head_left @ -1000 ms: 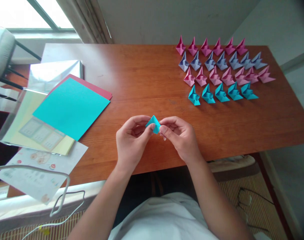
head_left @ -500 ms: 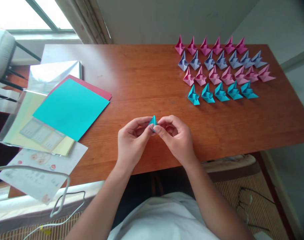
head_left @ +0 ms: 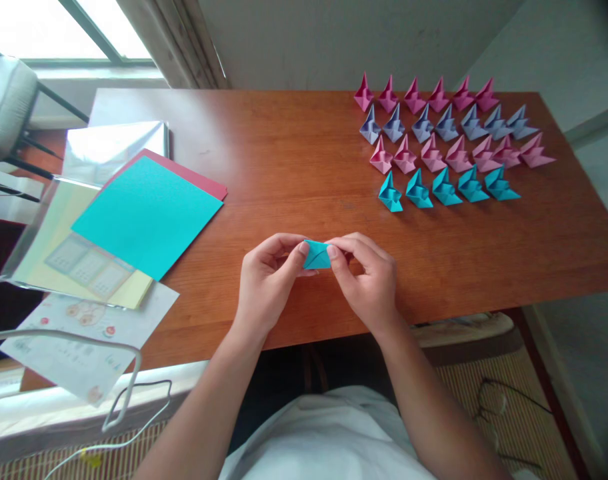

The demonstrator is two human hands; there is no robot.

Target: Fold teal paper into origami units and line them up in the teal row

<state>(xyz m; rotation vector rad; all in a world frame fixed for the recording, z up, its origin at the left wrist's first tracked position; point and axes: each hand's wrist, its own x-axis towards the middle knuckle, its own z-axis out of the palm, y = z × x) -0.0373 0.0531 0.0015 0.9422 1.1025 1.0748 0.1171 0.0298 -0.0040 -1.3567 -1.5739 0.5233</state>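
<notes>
A small folded piece of turquoise paper (head_left: 317, 255) is held between my two hands above the front part of the table. It now shows a flat, roughly rectangular face with a diagonal crease. My left hand (head_left: 274, 267) pinches its left end, thumb on top and fingers behind. On the other side my right hand (head_left: 361, 270) grips the right end between thumb and fingers. The fingertips behind the paper are partly hidden.
Rows of folded paper figures in magenta (head_left: 414, 98), lilac (head_left: 447, 125), pink (head_left: 458, 156) and turquoise (head_left: 447, 188) stand at the right of the wooden table (head_left: 264, 160). Turquoise sheets (head_left: 149, 213), a plastic sleeve (head_left: 29, 227) and a printed paper (head_left: 84, 347) lie left.
The turquoise paper has gone from a pointed, upright triangle to a flat rectangular face. My hands have moved slightly apart, and the right thumb now sits at the paper's right end.
</notes>
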